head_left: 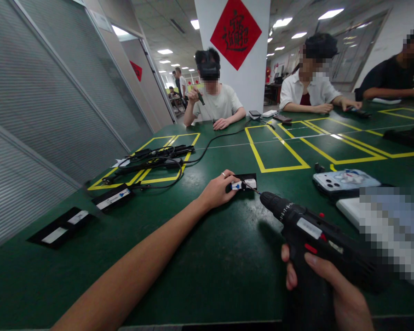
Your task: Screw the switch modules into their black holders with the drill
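My right hand (331,276) is wrapped round the grip of a black cordless drill (307,230) with red buttons. The drill points left and away, and its thin bit reaches the near edge of a small black plate (250,177) with white and blue pieces on it. Whether the bit touches the plate I cannot tell. My left hand (222,189), a ring on one finger, lies at the plate's left end with its fingers closed on it against the table. The fingers partly cover that end.
Black plates with white strips (113,199) lie at left on the green table (200,276), near a heap of cables (152,158). To the right are a phone (352,179) and a white device (352,211). Yellow tape (286,168) marks rectangles. Several people sit across the table.
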A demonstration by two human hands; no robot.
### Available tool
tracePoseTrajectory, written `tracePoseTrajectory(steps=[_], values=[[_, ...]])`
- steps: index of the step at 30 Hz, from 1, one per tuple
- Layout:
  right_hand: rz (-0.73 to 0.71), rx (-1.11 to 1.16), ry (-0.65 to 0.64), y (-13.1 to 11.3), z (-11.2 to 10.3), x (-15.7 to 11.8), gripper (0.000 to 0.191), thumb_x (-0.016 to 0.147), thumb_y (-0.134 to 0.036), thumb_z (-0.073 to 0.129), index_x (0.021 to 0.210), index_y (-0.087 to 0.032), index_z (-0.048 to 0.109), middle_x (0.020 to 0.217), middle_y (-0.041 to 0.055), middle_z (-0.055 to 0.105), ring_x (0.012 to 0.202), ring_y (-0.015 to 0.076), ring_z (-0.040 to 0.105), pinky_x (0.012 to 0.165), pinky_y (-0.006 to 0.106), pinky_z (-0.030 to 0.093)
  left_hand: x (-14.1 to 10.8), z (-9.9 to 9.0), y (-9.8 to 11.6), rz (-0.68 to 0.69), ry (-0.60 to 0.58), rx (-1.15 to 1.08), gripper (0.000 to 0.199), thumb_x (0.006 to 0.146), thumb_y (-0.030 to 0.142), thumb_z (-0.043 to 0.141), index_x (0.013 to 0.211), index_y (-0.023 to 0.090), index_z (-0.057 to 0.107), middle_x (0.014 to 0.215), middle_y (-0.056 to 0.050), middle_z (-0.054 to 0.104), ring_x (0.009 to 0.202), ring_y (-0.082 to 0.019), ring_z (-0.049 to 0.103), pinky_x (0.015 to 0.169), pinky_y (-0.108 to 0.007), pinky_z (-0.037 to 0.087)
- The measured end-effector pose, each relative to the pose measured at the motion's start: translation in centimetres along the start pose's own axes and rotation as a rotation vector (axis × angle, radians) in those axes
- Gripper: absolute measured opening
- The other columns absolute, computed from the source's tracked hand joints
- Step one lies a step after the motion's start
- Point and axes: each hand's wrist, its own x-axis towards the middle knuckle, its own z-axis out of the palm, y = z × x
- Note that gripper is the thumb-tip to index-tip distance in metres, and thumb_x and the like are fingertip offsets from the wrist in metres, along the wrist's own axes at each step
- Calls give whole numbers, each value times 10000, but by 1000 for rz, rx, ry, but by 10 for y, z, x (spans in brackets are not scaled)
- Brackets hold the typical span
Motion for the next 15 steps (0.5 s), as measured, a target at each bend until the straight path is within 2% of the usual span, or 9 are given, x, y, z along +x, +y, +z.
tracePoseTrajectory(steps=[3,8,15], values=[[12,-37,-18,0,-1,1,304,837,-368,479,857,-144,684,611,80,640,568,193,570,565,299,437,0,0,0,2,1,1,272,801,236,546,1072,228,562,1107,-62,523,943,-195,580,838,-336,486],[-33,-49,-26,-3,2,1,309,845,-349,453,883,-138,677,598,83,630,565,195,563,547,295,418,0,0,1,7,1,-6,270,798,221,544,1067,230,563,1097,-58,527,933,-191,581,834,-329,483],[-22,-12,-3,-3,3,0,304,838,-343,466,892,-138,683,565,72,616,564,197,563,538,296,419,0,-2,2,7,4,-8,255,803,226,542,1056,225,569,1090,-62,532,935,-192,583,835,-328,484]])
